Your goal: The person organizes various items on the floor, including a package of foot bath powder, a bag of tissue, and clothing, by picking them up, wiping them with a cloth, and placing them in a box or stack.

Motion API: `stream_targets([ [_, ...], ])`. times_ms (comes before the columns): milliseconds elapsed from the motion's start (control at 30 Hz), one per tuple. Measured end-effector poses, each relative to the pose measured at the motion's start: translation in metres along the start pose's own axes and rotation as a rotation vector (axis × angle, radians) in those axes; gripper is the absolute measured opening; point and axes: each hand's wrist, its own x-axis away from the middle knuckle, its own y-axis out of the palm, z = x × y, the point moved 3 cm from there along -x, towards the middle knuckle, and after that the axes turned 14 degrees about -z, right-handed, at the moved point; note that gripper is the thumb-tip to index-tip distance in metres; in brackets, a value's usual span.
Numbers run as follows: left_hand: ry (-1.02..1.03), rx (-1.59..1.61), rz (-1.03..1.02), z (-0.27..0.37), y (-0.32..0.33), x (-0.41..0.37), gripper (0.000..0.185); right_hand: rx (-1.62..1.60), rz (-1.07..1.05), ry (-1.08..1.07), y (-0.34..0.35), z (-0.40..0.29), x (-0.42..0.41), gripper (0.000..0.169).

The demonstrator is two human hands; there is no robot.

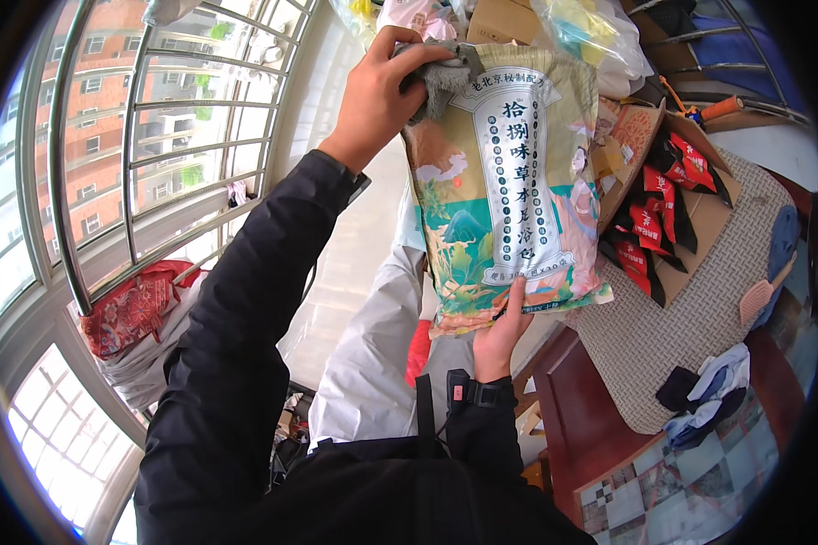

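Note:
A large printed plastic bag (pixel 450 197) in tan, green and pink, bearing writing, is held up before me. My right hand (pixel 502 337) grips its bottom edge, with one finger lying over the front and the rest hidden behind. In my left hand (pixel 385 95) is a bunched grey cloth (pixel 450 75), which rests against the bag's upper left corner. Fingers of that hand are bent around the cloth.
An open cardboard box (pixel 695 238) with several red and black packets stands on a woven mat (pixel 627 354) at right. A pink hairbrush (pixel 756 300) and folded clothes (pixel 709 395) lie nearby. Metal window bars (pixel 133 170) run along the left. Plastic bags (pixel 593 41) are piled beyond.

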Motion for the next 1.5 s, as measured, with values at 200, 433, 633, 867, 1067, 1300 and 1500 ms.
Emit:
stream_targets([
  [200, 0.201, -0.17, -0.559, 0.068, 0.042, 0.103, 0.058, -0.016, -0.011, 0.05, -0.006, 0.002, 0.0, 0.032],
  [433, 0.055, -0.407, -0.324, 0.021, 0.052, 0.064, 0.063, -0.061, -0.098, 0.061, 0.003, -0.008, -0.001, 0.055],
  [633, -0.083, -0.258, -0.276, -0.056, 0.048, 0.008, 0.062, -0.065, -0.106, 0.027, 0.009, -0.007, -0.008, 0.058],
  [867, -0.095, -0.057, -0.075, -0.018, 0.006, 0.012, 0.041, -0.066, -0.106, 0.056, 0.0, -0.011, -0.015, 0.057],
  [1067, -0.105, 0.04, -0.393, 0.086, 0.01, 0.069, 0.052, -0.125, -0.066, -0.051, 0.037, -0.008, -0.026, 0.052],
  [1300, -0.104, -0.176, -0.554, 0.101, 0.044, 0.08, 0.058, 0.025, -0.076, 0.02, 0.088, -0.022, -0.013, 0.054],
  [1500, -0.113, -0.183, -0.565, 0.086, 0.05, 0.097, 0.062, 0.418, -0.38, 0.524, 0.046, -0.038, -0.004, 0.058],
])
